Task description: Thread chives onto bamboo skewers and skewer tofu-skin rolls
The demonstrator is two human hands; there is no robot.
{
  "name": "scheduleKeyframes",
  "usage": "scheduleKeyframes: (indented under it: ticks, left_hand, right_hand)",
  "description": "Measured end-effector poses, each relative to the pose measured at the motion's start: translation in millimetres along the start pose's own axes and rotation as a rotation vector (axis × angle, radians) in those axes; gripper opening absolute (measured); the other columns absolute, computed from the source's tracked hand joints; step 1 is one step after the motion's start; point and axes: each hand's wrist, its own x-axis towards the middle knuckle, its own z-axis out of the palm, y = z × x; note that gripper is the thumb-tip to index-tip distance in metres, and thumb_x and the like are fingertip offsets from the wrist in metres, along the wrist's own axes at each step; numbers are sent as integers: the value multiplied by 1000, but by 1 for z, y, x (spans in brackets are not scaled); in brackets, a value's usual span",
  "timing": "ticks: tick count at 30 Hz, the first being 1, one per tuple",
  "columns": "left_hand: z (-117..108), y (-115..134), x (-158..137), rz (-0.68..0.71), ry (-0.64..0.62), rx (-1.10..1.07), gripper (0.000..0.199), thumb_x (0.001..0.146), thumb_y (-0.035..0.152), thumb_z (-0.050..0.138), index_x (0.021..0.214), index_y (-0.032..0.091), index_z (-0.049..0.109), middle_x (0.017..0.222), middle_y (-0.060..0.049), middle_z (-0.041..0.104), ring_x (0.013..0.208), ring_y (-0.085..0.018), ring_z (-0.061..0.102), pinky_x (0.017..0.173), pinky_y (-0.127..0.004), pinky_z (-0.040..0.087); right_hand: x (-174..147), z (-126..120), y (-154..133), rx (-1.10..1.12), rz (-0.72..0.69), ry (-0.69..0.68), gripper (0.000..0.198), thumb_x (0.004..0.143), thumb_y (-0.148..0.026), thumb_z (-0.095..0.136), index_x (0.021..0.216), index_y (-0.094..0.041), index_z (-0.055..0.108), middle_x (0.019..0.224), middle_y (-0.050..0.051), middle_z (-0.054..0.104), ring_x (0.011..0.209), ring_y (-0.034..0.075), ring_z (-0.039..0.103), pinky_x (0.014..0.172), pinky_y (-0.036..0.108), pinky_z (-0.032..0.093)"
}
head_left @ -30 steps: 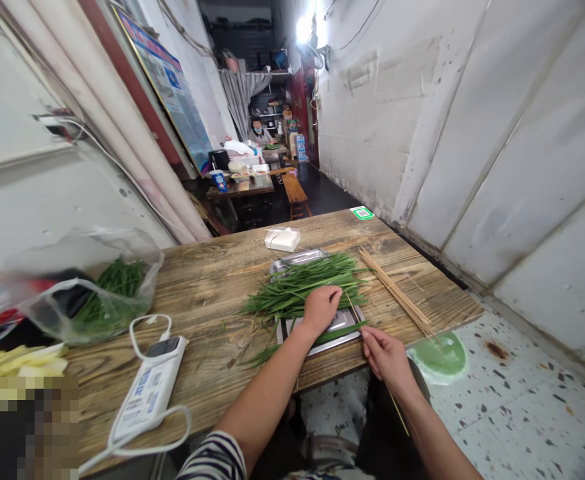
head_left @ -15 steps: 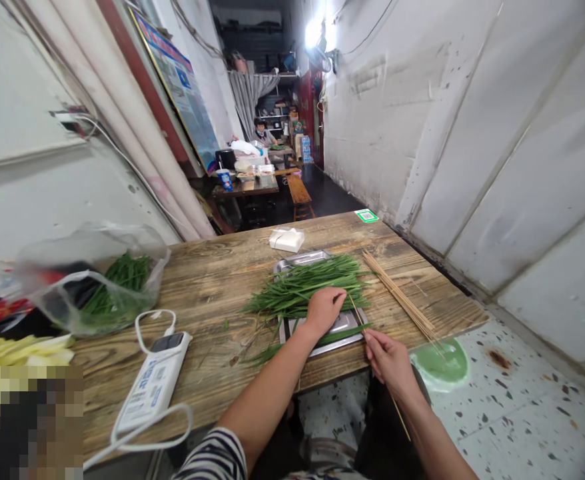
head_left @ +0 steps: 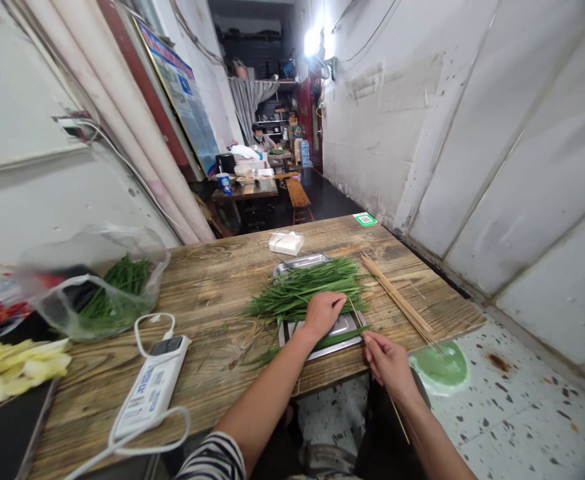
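A thin bamboo skewer [head_left: 398, 419] slants between my two hands. My right hand [head_left: 388, 360] is closed around its middle, at the table's front edge, with the tips of a few garlic chive leaves [head_left: 340, 339] at its fingertips. My left hand [head_left: 324, 313] is closed too, its thumb and finger pinched at the skewer's upper end. Beneath the left hand lies a metal tray [head_left: 317, 353], partly hidden by my wrist. A heap of cut garlic chives [head_left: 305, 283] lies across the tray just beyond my left hand.
Loose bamboo skewers [head_left: 397, 293] lie right of the chives. A white packet [head_left: 286, 243] sits behind the tray. On the left are a power strip [head_left: 155, 383], a plastic bag of greens [head_left: 117, 287], yellow leaves [head_left: 20, 367] and a phone [head_left: 12, 433]. A person [head_left: 263, 139] sits far back.
Both hands keep nearly the same pose on the skewer and chives. The view has shifted slightly, and the phone at the lower left now shows clearly.
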Motion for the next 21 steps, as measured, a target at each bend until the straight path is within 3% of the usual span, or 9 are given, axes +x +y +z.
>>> scheduleKeyframes:
  ticks: [7, 14, 17, 21]
  left_hand:
    - [-6, 13, -4, 30, -82, -46, 19, 85, 25, 56, 88, 21, 75, 91, -2, 74, 84, -17, 68, 79, -24, 48]
    - [-18, 23, -10, 125, -356, -168, 22, 86, 28, 55, 97, 21, 73, 97, -3, 74, 86, -16, 67, 78, -21, 48]
    - [-30, 15, -4, 100, -289, -46, 24, 89, 27, 51, 97, 21, 73, 98, -3, 73, 89, -17, 65, 80, -24, 46]
    - [-37, 4, 4, 78, -195, 210, 17, 85, 26, 58, 84, 21, 73, 85, -4, 71, 85, -18, 61, 80, -30, 41]
  right_hand:
    - [2, 1, -4, 6, -33, -11, 52, 65, -59, 68, 93, -15, 64, 48, -9, 45, 28, 4, 27, 26, 18, 20]
    - [13, 2, -16, 10, -98, -9, 52, 67, -60, 67, 91, -14, 65, 47, -9, 43, 29, 4, 27, 28, 18, 18]
    - [15, 3, -14, 17, -111, 14, 52, 67, -59, 68, 93, -14, 65, 47, -9, 42, 30, 4, 26, 29, 18, 17]
    - [12, 1, -7, 7, -149, 26, 50, 70, -58, 67, 94, -14, 65, 47, -9, 43, 31, 4, 27, 31, 19, 18]
